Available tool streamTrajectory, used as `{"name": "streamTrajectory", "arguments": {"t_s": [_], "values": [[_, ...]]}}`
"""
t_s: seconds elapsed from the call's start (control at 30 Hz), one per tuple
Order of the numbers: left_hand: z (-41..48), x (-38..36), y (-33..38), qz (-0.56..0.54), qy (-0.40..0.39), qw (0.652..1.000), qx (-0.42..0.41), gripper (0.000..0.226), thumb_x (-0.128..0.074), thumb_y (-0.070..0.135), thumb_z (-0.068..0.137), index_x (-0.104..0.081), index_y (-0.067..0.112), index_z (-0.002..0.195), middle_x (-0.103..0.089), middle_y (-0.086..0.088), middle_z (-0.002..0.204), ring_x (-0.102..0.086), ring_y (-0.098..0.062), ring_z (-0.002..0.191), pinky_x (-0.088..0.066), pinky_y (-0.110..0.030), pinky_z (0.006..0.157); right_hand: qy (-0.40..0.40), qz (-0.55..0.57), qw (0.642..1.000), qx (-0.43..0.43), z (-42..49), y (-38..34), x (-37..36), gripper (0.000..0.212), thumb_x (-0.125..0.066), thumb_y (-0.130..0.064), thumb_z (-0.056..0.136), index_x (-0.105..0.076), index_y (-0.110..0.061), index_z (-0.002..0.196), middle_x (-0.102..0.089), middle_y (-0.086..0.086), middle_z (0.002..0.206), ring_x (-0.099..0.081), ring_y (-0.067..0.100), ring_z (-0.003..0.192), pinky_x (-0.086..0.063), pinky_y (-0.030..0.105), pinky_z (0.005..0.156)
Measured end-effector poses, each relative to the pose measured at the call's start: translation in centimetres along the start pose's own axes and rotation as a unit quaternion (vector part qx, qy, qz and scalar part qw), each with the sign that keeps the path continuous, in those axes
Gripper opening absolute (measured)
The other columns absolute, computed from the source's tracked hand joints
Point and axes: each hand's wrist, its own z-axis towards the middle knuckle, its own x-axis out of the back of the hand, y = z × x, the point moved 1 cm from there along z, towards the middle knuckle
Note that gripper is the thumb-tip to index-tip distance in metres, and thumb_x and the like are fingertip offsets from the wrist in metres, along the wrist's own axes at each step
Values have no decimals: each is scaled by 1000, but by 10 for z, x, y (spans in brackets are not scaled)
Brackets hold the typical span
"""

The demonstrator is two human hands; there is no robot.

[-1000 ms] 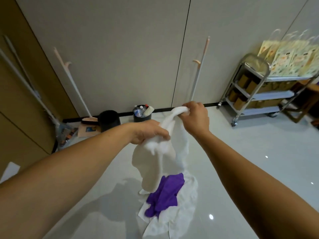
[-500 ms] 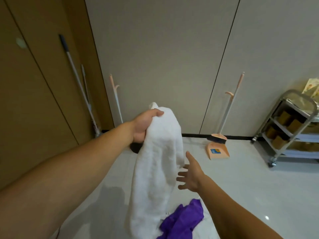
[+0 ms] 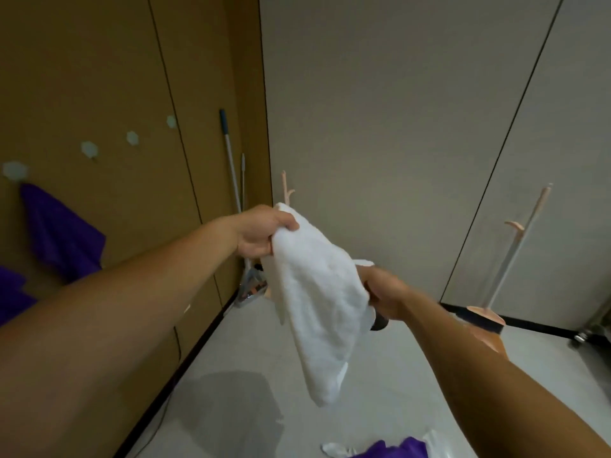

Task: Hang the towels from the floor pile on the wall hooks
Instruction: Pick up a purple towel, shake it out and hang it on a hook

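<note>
A white towel [image 3: 320, 302] hangs in front of me at chest height. My left hand [image 3: 261, 234] grips its top corner. My right hand [image 3: 385, 292] holds the towel's far edge lower down, its fingers partly hidden behind the cloth. Several white hexagonal wall hooks [image 3: 89, 149] run along the brown wall on the left. A purple towel [image 3: 62, 233] hangs from the leftmost hook [image 3: 15, 170]. More purple cloth [image 3: 11, 292] shows at the left edge below it. The floor pile [image 3: 393, 449], purple and white, lies at the bottom edge.
Mop poles [image 3: 228, 153] lean in the corner between the brown and grey walls. A peach broom and dustpan [image 3: 486, 322] stand against the grey wall on the right. A cart wheel [image 3: 582, 335] shows at the far right. The floor is glossy white.
My view has swung left and up toward the brown wall with the hooks. The white towel rose off the pile in my left hand. My right hand let go, then took hold of its edge again.
</note>
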Motion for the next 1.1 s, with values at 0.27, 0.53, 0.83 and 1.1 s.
{"name": "streamTrajectory", "arguments": {"t_s": [0.27,0.53,0.83,1.1], "values": [[-19,57,-15,-18,213,977,-26,41,-61,38,88,-60,10,117,-70,-12,107,-67,-30,97,-55,-43,79,-21,169,980,105,3,-59,29,47,-76,-39,76,-65,-12,114,-74,8,104,-71,24,96,-58,36,76],[-57,55,-25,-65,84,994,-38,36,-40,16,80,-60,9,109,-63,-17,110,-60,-34,103,-46,-46,94,27,161,985,47,4,-48,10,43,-74,-38,79,-66,-9,110,-75,13,95,-74,29,81,-58,38,59],[-73,99,-38,206,243,944,86,11,-56,6,90,-60,5,100,-61,-12,101,-60,-26,89,-51,-35,64,38,-14,998,-58,5,-47,21,17,-70,-28,85,-68,-11,84,-73,10,80,-69,23,62,-52,31,51],[-59,107,-46,-13,282,957,64,23,-52,16,95,-59,3,113,-64,-16,107,-64,-29,90,-52,-40,68,20,-26,999,-40,19,-24,32,25,-73,-22,82,-69,-4,98,-75,12,86,-71,28,75,-59,40,68]]}}
